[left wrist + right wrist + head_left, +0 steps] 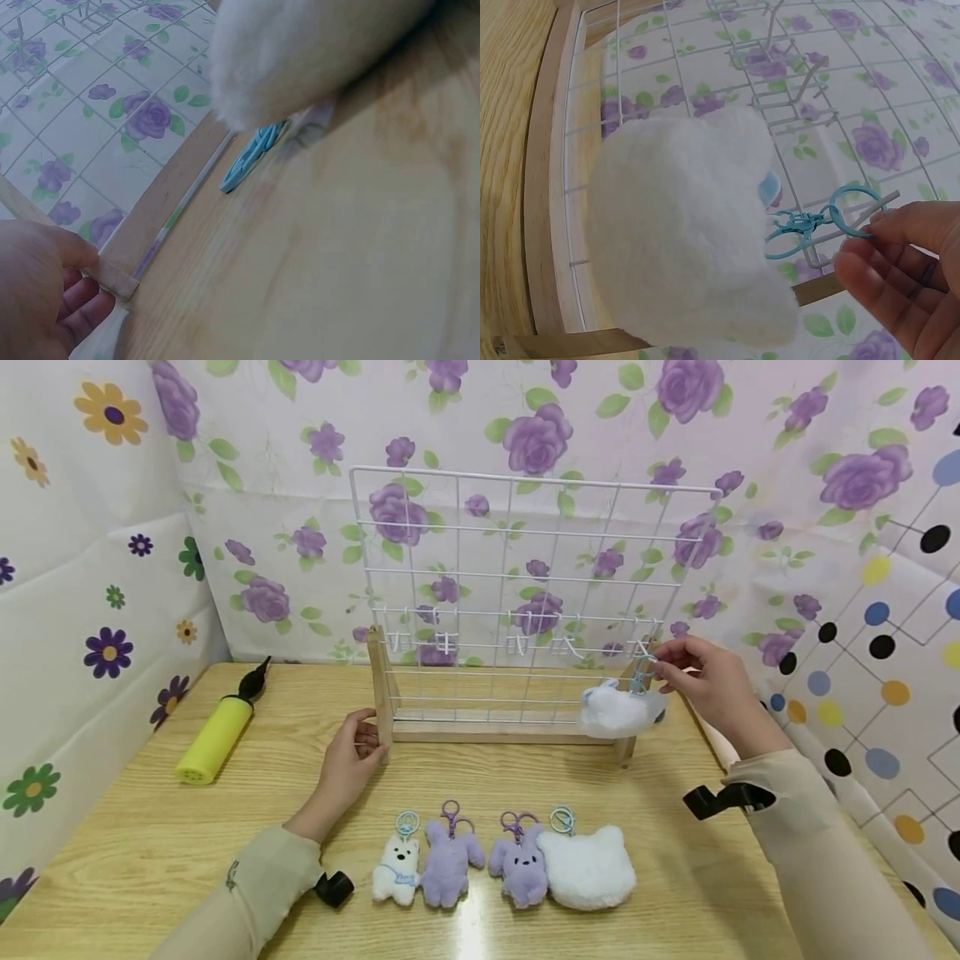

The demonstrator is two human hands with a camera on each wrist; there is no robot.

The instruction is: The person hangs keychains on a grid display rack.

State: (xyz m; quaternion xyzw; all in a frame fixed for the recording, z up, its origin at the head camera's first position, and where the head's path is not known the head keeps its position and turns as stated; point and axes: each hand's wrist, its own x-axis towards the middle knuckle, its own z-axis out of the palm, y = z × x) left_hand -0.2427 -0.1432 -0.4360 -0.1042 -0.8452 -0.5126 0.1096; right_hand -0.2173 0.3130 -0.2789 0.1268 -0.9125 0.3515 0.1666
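Note:
My right hand (708,685) pinches the blue key ring (835,217) of a white plush keychain (618,710) between thumb and fingertip. The ring is looped over the tip of a white hook (889,200) at the right end of the wire grid rack (510,577). Below it the fluffy white body hangs in front of the grid, blue clasp at its top. My left hand (348,760) holds the foot of the left wooden upright (380,693), thumb on the wood in the left wrist view and fingers curled beneath it.
Several white hooks (517,643) line the grid. Nearer on the table lie a small white bear keychain (397,868), two purple plush keychains (447,868) and a larger white plush (592,868). A yellow hand pump (217,739) lies at the left. Floral cloth (300,460) hangs behind.

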